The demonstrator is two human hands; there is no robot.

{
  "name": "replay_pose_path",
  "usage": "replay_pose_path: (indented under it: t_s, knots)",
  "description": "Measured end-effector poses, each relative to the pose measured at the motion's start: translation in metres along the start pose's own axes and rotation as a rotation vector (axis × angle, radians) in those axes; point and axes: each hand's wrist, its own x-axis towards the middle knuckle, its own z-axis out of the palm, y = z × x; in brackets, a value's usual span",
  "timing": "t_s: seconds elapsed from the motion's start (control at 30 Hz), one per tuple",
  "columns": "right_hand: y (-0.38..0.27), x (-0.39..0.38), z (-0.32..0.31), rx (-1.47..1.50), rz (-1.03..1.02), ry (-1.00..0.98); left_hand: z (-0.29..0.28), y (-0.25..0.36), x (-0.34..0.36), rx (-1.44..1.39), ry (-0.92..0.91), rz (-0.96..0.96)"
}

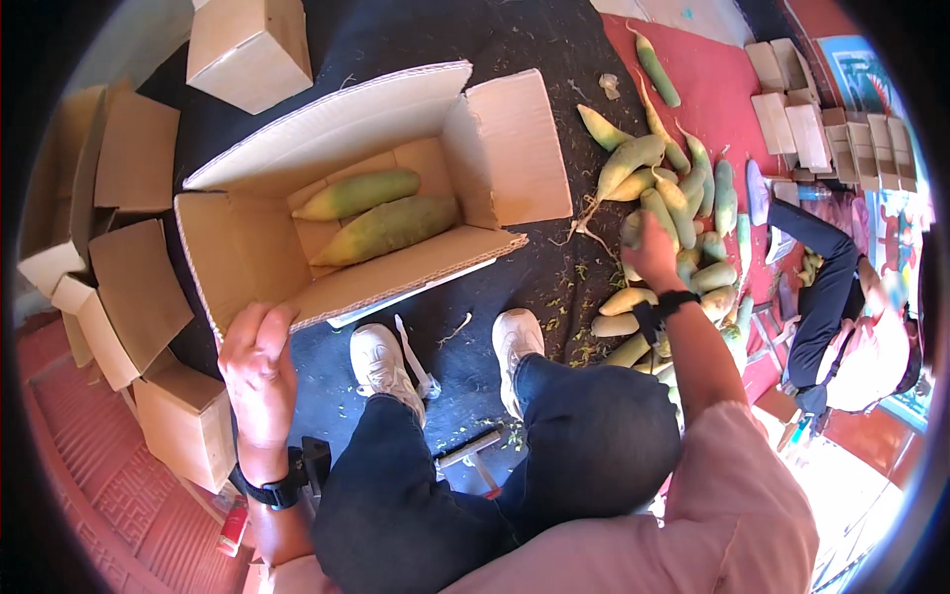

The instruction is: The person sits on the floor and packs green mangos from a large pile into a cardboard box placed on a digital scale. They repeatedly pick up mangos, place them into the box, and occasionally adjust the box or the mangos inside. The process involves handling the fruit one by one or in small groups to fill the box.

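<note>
An open cardboard box (341, 139) stands in front of me with two large green radishes lying in it, a smaller one (368, 193) behind a larger one (401, 228). At the box's near left corner, my left hand (259, 366) has its fingers curled over the rim. My right hand (653, 257) reaches out to a heap of green radishes (683, 203) on the right. Its fingers are closed around a green radish (631, 232) at the heap's left edge; the hand covers part of it.
Empty cardboard boxes (153, 287) are stacked at the left, another box (252, 49) stands behind. Between my shoes lies a white-handled tool (416, 361), nearer a peeler-like tool (470, 448). At the right another person (841, 327) bends over; small boxes (821, 129) stand beyond.
</note>
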Motion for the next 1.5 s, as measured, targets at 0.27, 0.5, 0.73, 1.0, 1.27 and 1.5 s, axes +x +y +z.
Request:
replay_pose_path:
  t_s: [0.27,0.5,0.73,1.0,1.27,1.5]
  knots:
    - [0.014,-0.069,-0.181,0.181,-0.012,0.33,0.0,-0.008,-0.008,-0.049,0.066,-0.038]
    - [-0.047,-0.092,-0.311,1.193,-0.097,0.213,-0.002,-0.012,-0.012,0.02,0.029,-0.033]
    - [-0.257,-0.043,-0.272,0.717,-0.411,-0.341,-0.002,-0.014,-0.016,0.075,0.035,-0.006]
    - [-0.343,0.021,-0.122,0.843,-0.21,-0.693,-0.002,-0.016,-0.013,0.065,0.028,0.022]
    - [-0.397,0.031,-0.114,-0.715,-0.833,-0.806,-0.002,-0.017,-0.016,0.09,0.016,0.009]
    - [-0.423,0.038,-0.107,-0.768,-0.951,-0.781,0.0,-0.017,-0.012,0.079,0.007,0.017]
